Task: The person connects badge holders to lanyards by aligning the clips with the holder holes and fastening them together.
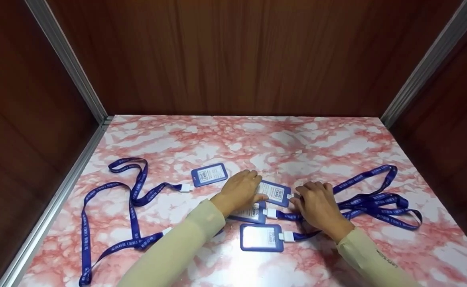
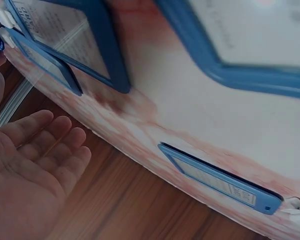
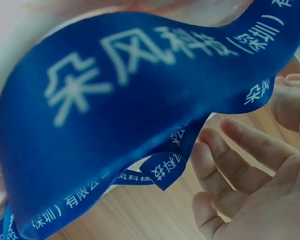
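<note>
My left hand (image 1: 239, 190) reaches over a blue-framed badge holder (image 1: 275, 193), its thumb by the near edge. In the left wrist view the fingers are relaxed and nothing shows in the palm. My right hand (image 1: 317, 205) is beside that holder's white clip, above blue lanyards (image 1: 371, 201). The right wrist view shows loosely bent fingers (image 3: 250, 145) with a printed lanyard (image 3: 115, 90) in front and a gap between thumb and index finger. A second holder (image 1: 257, 215) lies partly under my left wrist. Nearer me is a third holder (image 1: 261, 238) with its clip attached.
Left of my hands lies another badge holder (image 1: 209, 174), apart from a white lanyard clip (image 1: 186, 187). Blue lanyards (image 1: 133, 217) spread over the left side of the red-and-white marbled table (image 1: 217, 135). Brown wood panels (image 1: 233, 56) enclose it at the back and sides.
</note>
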{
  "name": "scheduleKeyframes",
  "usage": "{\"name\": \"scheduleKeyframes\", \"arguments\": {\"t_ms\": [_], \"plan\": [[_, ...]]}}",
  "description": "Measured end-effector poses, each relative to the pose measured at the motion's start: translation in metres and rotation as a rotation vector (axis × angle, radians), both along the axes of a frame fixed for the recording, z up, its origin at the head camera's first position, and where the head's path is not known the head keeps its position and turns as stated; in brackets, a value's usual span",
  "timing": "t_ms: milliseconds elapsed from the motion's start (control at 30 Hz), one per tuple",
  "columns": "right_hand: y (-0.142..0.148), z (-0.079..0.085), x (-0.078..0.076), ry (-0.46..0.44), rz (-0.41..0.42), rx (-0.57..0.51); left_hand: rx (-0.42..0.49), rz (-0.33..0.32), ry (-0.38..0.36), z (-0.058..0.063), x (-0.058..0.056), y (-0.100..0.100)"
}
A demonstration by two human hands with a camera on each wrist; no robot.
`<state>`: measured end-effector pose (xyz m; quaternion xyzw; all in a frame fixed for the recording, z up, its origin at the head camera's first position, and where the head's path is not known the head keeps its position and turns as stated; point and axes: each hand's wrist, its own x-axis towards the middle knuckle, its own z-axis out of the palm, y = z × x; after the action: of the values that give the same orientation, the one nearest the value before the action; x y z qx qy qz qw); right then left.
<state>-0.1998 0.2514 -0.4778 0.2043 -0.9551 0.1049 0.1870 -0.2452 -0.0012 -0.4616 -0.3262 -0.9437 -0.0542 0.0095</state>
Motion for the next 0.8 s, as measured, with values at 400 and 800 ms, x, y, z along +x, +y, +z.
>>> {"name": "scheduleKeyframes", "arguments": {"t_ms": [400, 800], "plan": [[0.001, 0.003, 0.004, 0.031, 0.024, -0.02, 0.038, -0.004, 0.085, 0.0, 0.018, -0.017], [0.001, 0.005, 0.009, 0.029, 0.022, -0.023, 0.074, 0.008, 0.088, 0.003, 0.029, -0.035]]}}
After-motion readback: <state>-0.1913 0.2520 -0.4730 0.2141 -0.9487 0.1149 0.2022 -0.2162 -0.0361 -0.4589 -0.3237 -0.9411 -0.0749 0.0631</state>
